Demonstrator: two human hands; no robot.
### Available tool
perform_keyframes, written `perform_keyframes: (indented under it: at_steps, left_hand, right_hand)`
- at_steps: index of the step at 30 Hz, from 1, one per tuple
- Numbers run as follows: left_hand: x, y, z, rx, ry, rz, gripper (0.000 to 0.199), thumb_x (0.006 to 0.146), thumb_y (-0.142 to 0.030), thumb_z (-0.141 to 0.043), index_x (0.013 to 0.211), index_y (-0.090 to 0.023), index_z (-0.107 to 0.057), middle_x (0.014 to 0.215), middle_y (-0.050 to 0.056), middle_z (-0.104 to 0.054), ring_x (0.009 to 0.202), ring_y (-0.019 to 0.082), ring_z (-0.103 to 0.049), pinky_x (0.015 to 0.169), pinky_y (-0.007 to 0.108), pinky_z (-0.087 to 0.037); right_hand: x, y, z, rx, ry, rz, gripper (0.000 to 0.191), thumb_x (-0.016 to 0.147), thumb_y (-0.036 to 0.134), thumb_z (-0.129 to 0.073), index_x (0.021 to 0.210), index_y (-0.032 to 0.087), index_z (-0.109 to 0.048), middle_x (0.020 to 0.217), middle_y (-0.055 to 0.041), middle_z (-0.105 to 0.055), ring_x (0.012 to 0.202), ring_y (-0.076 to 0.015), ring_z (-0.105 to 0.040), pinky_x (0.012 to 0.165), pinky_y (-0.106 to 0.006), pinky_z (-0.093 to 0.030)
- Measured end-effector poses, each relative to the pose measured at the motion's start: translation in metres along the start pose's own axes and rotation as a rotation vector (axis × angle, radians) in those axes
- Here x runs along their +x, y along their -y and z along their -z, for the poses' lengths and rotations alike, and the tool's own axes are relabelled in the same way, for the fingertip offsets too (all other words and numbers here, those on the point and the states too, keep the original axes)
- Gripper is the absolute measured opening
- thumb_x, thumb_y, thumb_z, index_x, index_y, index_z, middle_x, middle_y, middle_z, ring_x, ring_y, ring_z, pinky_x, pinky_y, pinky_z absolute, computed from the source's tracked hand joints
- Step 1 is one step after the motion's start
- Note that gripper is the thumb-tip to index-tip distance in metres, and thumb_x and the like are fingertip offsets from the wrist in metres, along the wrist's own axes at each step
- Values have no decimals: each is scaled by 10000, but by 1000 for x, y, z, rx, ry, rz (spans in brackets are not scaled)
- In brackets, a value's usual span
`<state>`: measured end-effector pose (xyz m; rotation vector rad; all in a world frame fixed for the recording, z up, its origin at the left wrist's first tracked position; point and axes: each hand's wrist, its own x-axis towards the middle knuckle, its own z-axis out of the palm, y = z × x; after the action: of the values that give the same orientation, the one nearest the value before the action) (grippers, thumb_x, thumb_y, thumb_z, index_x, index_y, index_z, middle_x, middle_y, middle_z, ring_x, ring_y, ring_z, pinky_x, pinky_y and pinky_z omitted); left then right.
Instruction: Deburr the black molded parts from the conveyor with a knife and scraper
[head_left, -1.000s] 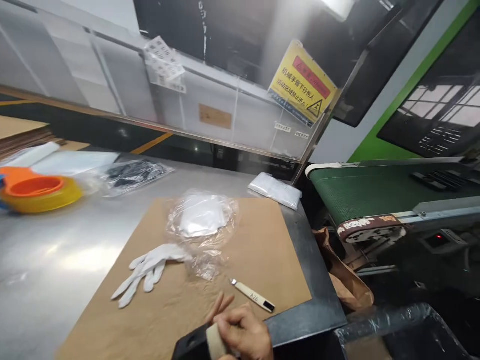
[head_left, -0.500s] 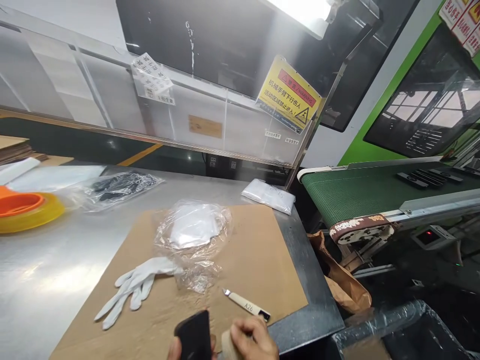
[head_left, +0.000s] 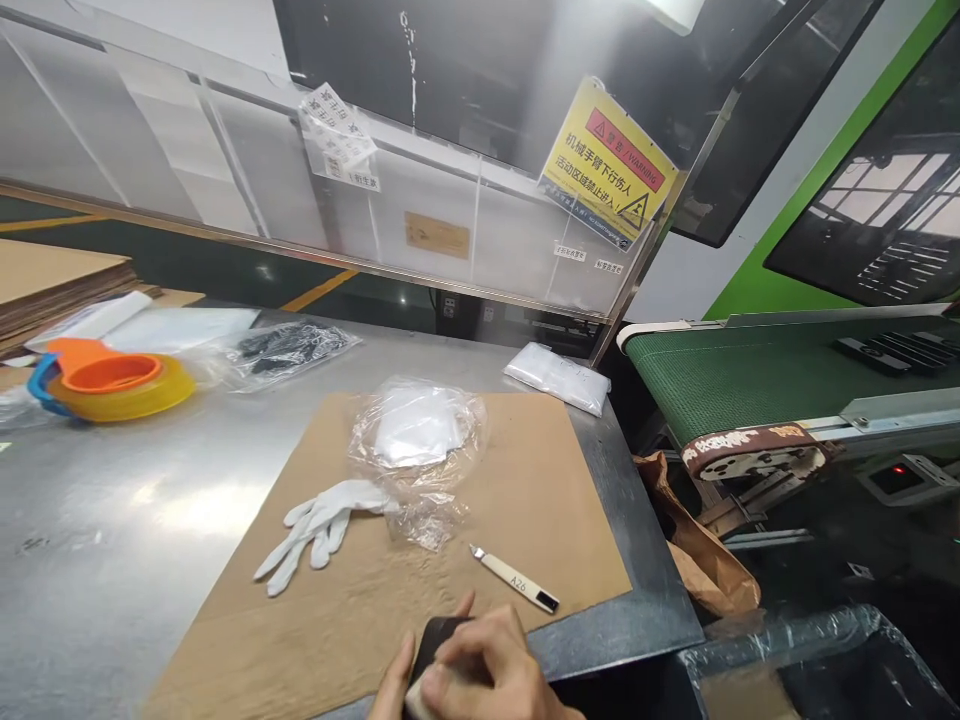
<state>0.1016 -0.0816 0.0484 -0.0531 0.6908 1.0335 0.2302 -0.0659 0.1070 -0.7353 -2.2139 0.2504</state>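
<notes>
My left hand [head_left: 393,682] grips a flat black part [head_left: 441,634] with rounded corners at the bottom of the view. Bent over it is my right hand [head_left: 501,668], fingers closed on a beige piece [head_left: 421,698] that lies against the black part; its kind is not clear. Most of the black part is hidden behind the right hand. Just beyond the hands, a craft knife [head_left: 514,580] marked A26 rests on a cardboard sheet [head_left: 540,470]. A white glove [head_left: 322,525] lies flat to the left, beside a clear plastic bag [head_left: 416,425] with white contents.
Orange and yellow tape rolls [head_left: 127,385] and a bag of dark pieces [head_left: 292,350] occupy the metal table's left side. A white packet [head_left: 559,378] sits near its far right corner. Rightward are a green conveyor [head_left: 720,375] carrying black parts and a plastic-lined bin [head_left: 825,650].
My right hand has moved left over the black part, bringing the beige piece against it. The black part is now lower and largely covered. The view has shifted left.
</notes>
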Motion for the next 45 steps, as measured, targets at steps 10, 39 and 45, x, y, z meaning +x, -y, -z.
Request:
perform_keyframes:
  at_steps: [10, 39, 45]
  left_hand:
    - [-30, -10, -27, 386, -4, -330, 477, 867, -498, -441, 1226, -201, -546, 1360, 28, -444, 1346, 205, -197, 1126, 321, 1]
    - [-24, -30, -23, -558, 106, 49, 508, 894, -535, -346, 677, -116, -533, 643, 27, -485, 589, 136, -488, 710, 313, -482]
    - [-34, -32, -27, -144, -11, -138, 227, 888, -356, -460, 858, -162, -575, 701, 25, -554, 613, 162, -544, 723, 389, -499]
  right_hand:
    - [19, 27, 16, -33, 215, -17, 344, 797, 60, -464, 1134, 68, -534, 944, -141, -530, 855, -215, -470, 713, -359, -504]
    - [-48, 9, -16, -71, 27, 144, 441, 796, 115, -561, 1231, 176, -529, 971, -104, -568, 948, -228, -541, 740, -333, -516]
    - [-52, -90, -10, -344, -50, -268, 337, 868, 243, -505, 1199, 197, -544, 1012, -115, -543, 936, -235, -515, 790, -406, -469]
